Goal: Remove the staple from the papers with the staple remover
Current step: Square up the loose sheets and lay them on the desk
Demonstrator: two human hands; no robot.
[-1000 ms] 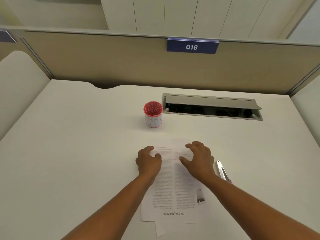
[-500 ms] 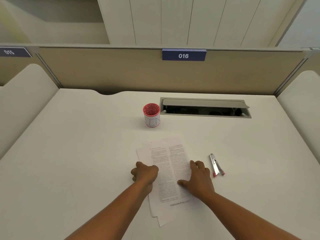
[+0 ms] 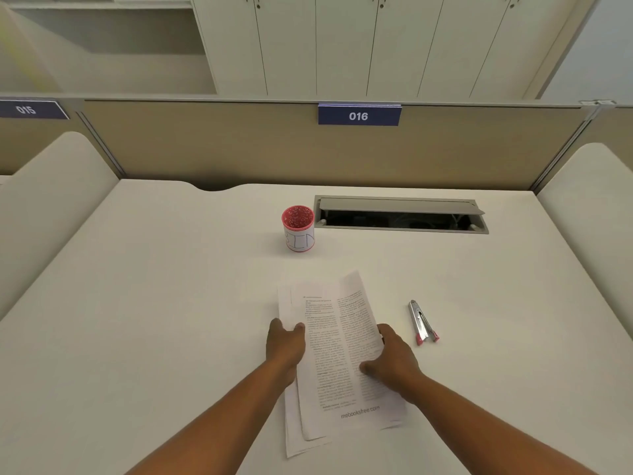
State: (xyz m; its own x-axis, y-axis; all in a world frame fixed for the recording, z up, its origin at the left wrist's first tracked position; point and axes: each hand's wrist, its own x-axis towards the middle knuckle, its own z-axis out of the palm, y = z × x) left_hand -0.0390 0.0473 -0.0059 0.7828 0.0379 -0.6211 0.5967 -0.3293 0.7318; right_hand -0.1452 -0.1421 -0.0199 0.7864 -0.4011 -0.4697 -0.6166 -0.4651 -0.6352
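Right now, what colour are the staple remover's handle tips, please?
Pink, on the staple remover; head view.

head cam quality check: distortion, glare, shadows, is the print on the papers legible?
Head view: wide-angle bowing bends the beige partition's top edge; light soft and even, no glare, a faint shadow beside the red mesh cup; the white printed papers show body text too small to read, only the footer legible; the metal staple remover looks sharp.

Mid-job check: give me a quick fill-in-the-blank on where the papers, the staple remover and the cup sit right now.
1. The staple remover lies on the desk to the ____ of the papers.
2. Both hands, left hand and right hand, rest on the ____.
3. The red-rimmed cup bears the handwritten word ____.

Missing words: right; papers; BIN
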